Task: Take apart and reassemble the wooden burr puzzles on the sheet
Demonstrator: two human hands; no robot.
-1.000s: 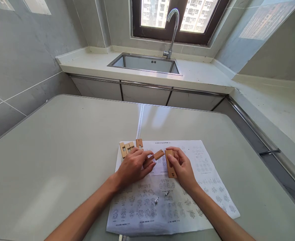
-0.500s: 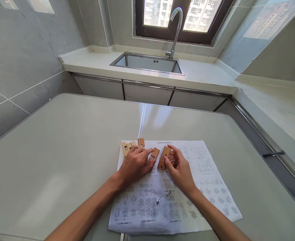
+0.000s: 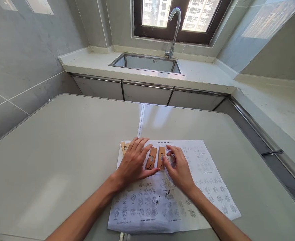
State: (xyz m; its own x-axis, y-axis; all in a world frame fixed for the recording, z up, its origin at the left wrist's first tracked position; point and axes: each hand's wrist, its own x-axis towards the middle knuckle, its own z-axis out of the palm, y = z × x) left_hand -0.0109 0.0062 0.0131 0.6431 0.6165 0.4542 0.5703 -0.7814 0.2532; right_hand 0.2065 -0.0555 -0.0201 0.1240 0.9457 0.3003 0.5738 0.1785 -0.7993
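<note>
My left hand is spread over the upper left of a printed sheet of paper, fingers apart. Beside its thumb and index finger lies a notched wooden puzzle piece marked 3. A second slotted wooden puzzle piece, marked 2, lies to the right, nearly parallel to it with a narrow gap between. My right hand is at this piece's right side, thumb at its edge and fingers curved but apart. Lighter wooden pieces show behind my left hand, mostly covered by it.
The sheet rests on a pale table with a seam down its middle. Beyond stands a counter with a sink and a tall faucet under a window. Another counter runs along the right.
My left hand has opened and spread, uncovering more of the piece marked 3. The piece marked 2 has turned more upright, and my right fingers have loosened from it.
</note>
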